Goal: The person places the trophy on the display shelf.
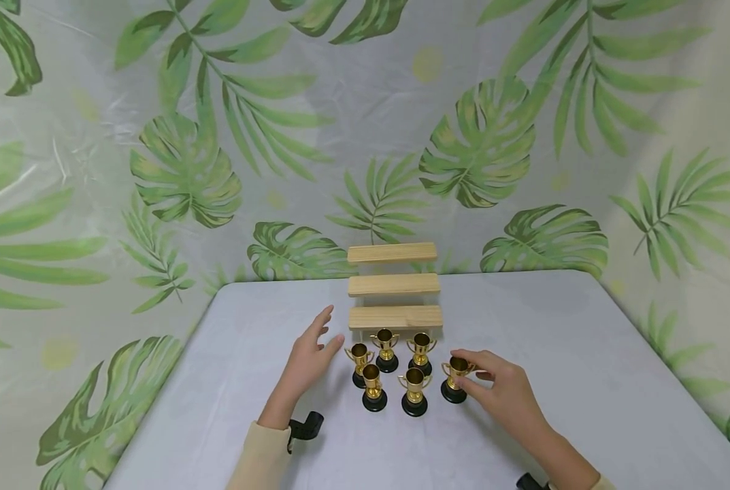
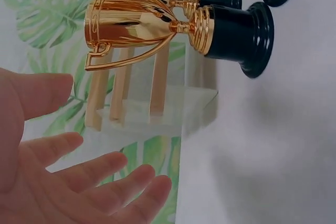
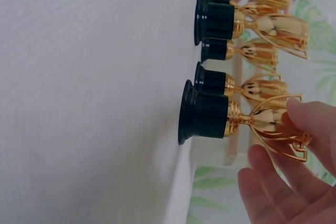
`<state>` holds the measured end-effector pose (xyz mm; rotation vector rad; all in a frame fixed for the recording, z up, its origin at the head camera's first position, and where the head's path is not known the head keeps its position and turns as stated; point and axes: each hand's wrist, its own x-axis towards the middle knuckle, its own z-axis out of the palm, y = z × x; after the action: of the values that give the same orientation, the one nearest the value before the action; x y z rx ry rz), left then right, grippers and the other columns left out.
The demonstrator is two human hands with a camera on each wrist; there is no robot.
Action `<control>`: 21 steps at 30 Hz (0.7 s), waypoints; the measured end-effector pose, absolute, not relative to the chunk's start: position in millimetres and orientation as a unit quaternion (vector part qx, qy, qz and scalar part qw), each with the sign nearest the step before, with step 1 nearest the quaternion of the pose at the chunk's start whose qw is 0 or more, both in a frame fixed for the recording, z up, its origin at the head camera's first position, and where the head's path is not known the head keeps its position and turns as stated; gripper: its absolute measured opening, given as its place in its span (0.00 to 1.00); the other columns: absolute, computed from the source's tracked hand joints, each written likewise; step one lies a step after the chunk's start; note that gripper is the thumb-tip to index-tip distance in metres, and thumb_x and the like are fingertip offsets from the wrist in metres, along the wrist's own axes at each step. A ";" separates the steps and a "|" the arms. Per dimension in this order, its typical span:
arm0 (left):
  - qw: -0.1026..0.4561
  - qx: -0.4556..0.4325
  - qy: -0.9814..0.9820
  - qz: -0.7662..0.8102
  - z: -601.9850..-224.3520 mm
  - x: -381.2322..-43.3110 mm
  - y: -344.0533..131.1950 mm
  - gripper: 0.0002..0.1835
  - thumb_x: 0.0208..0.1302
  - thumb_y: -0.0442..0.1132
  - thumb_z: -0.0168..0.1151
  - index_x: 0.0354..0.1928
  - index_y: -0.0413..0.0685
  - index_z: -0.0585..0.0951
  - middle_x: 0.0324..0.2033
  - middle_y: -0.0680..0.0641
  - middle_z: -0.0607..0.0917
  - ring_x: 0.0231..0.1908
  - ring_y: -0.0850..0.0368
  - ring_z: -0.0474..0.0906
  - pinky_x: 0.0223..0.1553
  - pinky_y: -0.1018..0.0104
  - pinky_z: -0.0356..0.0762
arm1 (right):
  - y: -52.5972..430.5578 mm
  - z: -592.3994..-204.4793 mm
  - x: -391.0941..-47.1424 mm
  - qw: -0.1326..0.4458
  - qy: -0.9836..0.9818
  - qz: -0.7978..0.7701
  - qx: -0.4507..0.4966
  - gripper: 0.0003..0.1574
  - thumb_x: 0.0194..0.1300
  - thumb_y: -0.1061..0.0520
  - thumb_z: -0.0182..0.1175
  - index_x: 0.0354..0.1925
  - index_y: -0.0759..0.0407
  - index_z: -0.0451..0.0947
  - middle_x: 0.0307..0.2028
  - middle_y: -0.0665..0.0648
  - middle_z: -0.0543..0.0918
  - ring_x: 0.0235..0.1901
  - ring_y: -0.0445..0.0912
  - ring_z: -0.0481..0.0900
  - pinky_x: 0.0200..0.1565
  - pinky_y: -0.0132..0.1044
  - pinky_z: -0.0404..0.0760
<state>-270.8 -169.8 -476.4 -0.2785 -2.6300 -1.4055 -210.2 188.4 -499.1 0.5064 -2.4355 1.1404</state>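
Observation:
Several small gold trophy cups on round black bases stand upright in a cluster on the white table. My right hand (image 1: 504, 389) pinches the cup of the rightmost trophy (image 1: 454, 392) between thumb and fingers. In the right wrist view, this trophy (image 3: 210, 116) has its base at the tabletop. My left hand (image 1: 306, 361) is held to the left of the cluster, fingers spread and holding nothing. Nearest to it is the leftmost trophy (image 1: 359, 356), apart from the fingers. Other trophies stand between: two at the back, and two in front, a front-left trophy (image 1: 373, 400) and a front-middle trophy (image 1: 414, 404).
A stepped rack with three wooden planks (image 1: 395, 317) and clear side supports stands right behind the trophies. The white-covered table (image 1: 585, 354) ends at a leaf-patterned curtain (image 1: 371, 122) at the back. Each wrist wears a black camera mount (image 1: 306, 426).

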 end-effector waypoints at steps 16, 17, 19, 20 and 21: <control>0.021 -0.003 -0.753 -0.657 -481.2 -300.6 -165.0 0.27 0.73 0.45 0.61 0.72 0.53 0.71 0.61 0.36 0.78 0.57 0.41 0.78 0.54 0.49 0.79 | 186.6 -505.9 -214.3 0.170 -0.858 0.457 0.161 0.33 0.52 0.66 0.77 0.55 0.43 0.83 0.43 0.40 0.84 0.38 0.38 0.84 0.37 0.32 0.85; 0.017 -0.001 -0.746 -0.666 -480.6 -301.8 -164.1 0.27 0.73 0.44 0.61 0.72 0.52 0.70 0.61 0.35 0.78 0.56 0.40 0.79 0.54 0.48 0.79 | 186.6 -505.7 -214.1 0.168 -0.857 0.461 0.158 0.33 0.52 0.66 0.77 0.54 0.42 0.83 0.43 0.40 0.84 0.38 0.38 0.84 0.37 0.32 0.85; 0.008 0.005 -0.731 -0.683 -479.0 -304.1 -161.7 0.27 0.74 0.43 0.61 0.72 0.51 0.70 0.61 0.33 0.77 0.56 0.38 0.78 0.55 0.48 0.79 | 186.6 -505.5 -213.7 0.166 -0.856 0.464 0.155 0.34 0.52 0.66 0.77 0.54 0.42 0.83 0.44 0.41 0.85 0.38 0.38 0.84 0.37 0.31 0.85; 0.004 0.009 -0.724 -0.690 -478.1 -305.5 -160.5 0.27 0.74 0.42 0.61 0.72 0.50 0.70 0.61 0.32 0.76 0.56 0.37 0.78 0.55 0.47 0.78 | 186.4 -505.0 -213.4 0.165 -0.856 0.465 0.153 0.34 0.52 0.66 0.77 0.54 0.41 0.83 0.44 0.41 0.85 0.39 0.38 0.84 0.37 0.31 0.84; 0.000 0.012 -0.719 -0.695 -477.4 -306.6 -159.4 0.27 0.74 0.42 0.60 0.72 0.50 0.69 0.62 0.31 0.76 0.56 0.36 0.78 0.55 0.47 0.78 | 186.3 -504.7 -213.2 0.165 -0.856 0.466 0.151 0.34 0.52 0.66 0.77 0.54 0.41 0.83 0.44 0.41 0.85 0.39 0.38 0.84 0.37 0.31 0.84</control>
<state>-306.6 -159.4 -477.4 0.0364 -2.2588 -2.1827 -213.2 186.3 -504.7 0.4298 -2.4396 1.3264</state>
